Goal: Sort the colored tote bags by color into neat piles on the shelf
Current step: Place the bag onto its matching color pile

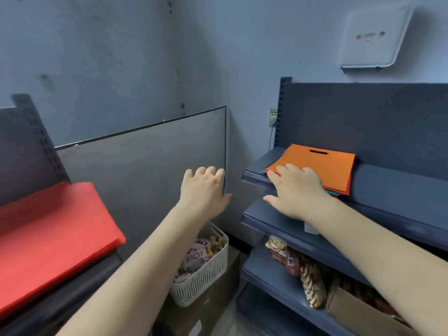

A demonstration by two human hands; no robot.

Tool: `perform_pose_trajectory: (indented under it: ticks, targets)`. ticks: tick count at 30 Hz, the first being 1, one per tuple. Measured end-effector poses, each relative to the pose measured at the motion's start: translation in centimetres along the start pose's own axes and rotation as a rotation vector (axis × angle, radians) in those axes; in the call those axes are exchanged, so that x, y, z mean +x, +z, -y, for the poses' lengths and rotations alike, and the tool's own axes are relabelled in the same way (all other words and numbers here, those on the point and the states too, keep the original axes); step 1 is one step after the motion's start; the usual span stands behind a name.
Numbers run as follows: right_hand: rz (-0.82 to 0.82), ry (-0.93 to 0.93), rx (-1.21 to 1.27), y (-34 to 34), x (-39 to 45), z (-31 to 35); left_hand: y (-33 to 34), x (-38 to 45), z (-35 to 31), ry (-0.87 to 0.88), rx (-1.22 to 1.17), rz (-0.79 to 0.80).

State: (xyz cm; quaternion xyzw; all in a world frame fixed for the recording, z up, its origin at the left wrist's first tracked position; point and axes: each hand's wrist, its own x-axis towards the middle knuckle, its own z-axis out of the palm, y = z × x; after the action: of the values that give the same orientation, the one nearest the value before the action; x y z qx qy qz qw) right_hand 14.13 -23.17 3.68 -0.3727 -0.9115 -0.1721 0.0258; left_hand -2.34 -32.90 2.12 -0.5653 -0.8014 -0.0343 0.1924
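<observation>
Head view: flat orange tote bag (315,163) under right hand's (294,192) straight fingers; left hand (204,190) empty.

Lying on the right blue shelf (388,187): mixed bag stack (317,166), orange on top. Resting on the left shelf (72,294): red pile (48,238).

Matt, felt-like cloth on the orange bag (317,163) and red pile (48,229). Painted matt metal for the shelf (388,187). Ribbed white plastic for the basket (206,280).
</observation>
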Motion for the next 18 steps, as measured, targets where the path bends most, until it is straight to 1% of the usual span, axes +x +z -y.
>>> perform_pose_trajectory:
  ticks: [7, 15, 18]
  targets:
    - [0.110, 0.173, 0.010, 4.3, 1.0, -6.6, 3.6, 6.6, -5.8, 0.138, -0.092, -0.003]
    - [0.232, 0.361, 0.044, 9.1, 4.0, -12.5, 9.0, 15.9, -10.8, 0.273, -0.195, 0.079]
    - [0.256, 0.425, 0.086, 10.7, 5.4, -14.3, 11.4, 19.0, -11.9, 0.297, -0.293, 0.136]
